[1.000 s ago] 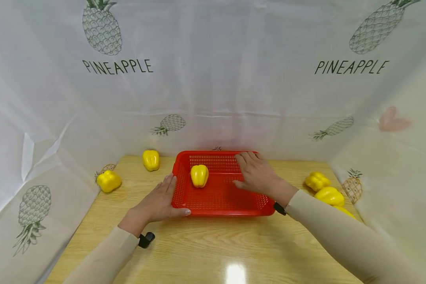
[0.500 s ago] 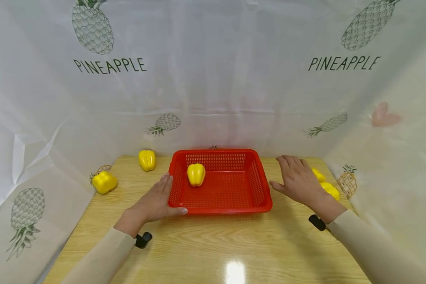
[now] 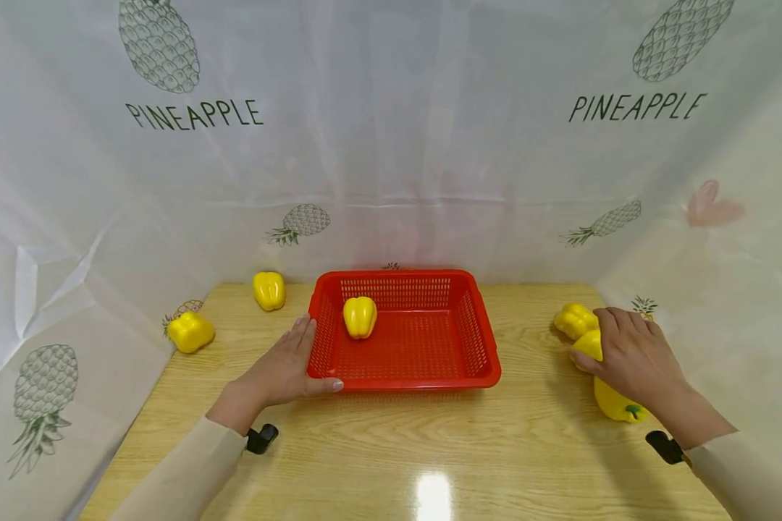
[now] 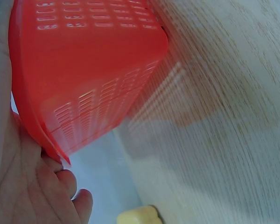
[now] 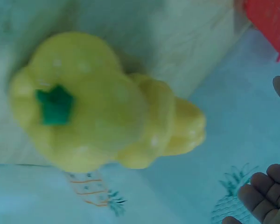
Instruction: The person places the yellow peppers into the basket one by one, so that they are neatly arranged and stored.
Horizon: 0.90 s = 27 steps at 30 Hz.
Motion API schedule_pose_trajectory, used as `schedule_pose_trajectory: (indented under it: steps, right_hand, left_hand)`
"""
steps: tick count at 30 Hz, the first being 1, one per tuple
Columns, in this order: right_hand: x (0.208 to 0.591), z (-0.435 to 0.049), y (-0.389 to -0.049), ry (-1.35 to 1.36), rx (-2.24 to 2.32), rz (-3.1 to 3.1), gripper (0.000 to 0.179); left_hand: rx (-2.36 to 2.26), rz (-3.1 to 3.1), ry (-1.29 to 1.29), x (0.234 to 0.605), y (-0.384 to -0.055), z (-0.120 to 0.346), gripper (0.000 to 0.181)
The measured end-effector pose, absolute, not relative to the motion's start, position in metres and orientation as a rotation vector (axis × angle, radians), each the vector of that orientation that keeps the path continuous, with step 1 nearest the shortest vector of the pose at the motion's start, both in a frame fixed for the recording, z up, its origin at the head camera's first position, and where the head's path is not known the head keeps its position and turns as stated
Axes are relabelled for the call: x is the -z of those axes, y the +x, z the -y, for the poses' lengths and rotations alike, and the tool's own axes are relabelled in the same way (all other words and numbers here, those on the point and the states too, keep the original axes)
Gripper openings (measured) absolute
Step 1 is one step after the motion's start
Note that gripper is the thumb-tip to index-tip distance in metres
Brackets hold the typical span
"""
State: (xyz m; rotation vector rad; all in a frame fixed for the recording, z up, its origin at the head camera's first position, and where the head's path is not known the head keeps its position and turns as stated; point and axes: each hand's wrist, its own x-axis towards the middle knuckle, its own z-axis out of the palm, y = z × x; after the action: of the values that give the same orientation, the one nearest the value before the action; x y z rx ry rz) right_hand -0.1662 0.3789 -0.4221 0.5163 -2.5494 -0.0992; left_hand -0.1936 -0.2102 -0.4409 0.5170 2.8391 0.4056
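Observation:
My left hand (image 3: 279,373) rests against the left end of a red plastic basket (image 3: 404,385), fingers fairly straight along the rim and thumb over the front corner. Inside the basket, toward its left, stands a yellow bell pepper (image 3: 360,317). On the right side of the table, my right hand (image 3: 637,356) hovers with spread fingers over a row of yellow bell peppers. The far pepper (image 3: 575,320) is fully visible, the middle pepper (image 3: 585,346) is partly hidden by the hand, and the near pepper (image 5: 79,107) shows its green stem in the right wrist view.
Two more yellow bell peppers lie left of the basket, one pepper (image 3: 269,291) near the back edge and another pepper (image 3: 191,332) at the left edge. White sheeting (image 3: 404,145) printed with pineapples encloses the wooden table (image 3: 365,449) at the back and sides.
My right hand has moved from the basket's right end rightward across the table to above the row of peppers. The left hand stays at the basket.

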Motion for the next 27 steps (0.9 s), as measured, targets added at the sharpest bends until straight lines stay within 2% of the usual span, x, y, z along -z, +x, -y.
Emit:
schedule_pose_trajectory:
  steps: [2, 5, 19, 27]
  right_hand:
    - [0.43, -0.386, -0.161, 0.531, 0.121, 2.508, 0.104]
    - [0.443, -0.395, -0.152, 0.547, 0.18, 2.452, 0.106]
    - [0.483, -0.407, -0.125, 0.503, 0.237, 2.378, 0.091]
    - [0.496, -0.413, -0.12, 0.47, 0.159, 2.512, 0.092]
  left_hand:
    - [-0.403, -2.839, 0.513, 0.44, -0.194, 0.21, 0.139]
    - [-0.397, -2.838, 0.511, 0.44, -0.194, 0.211, 0.139]
    - [-0.397, -2.837, 0.506, 0.442, -0.195, 0.21, 0.14]
    - [-0.411, -2.824, 0.487, 0.441, -0.195, 0.21, 0.14]
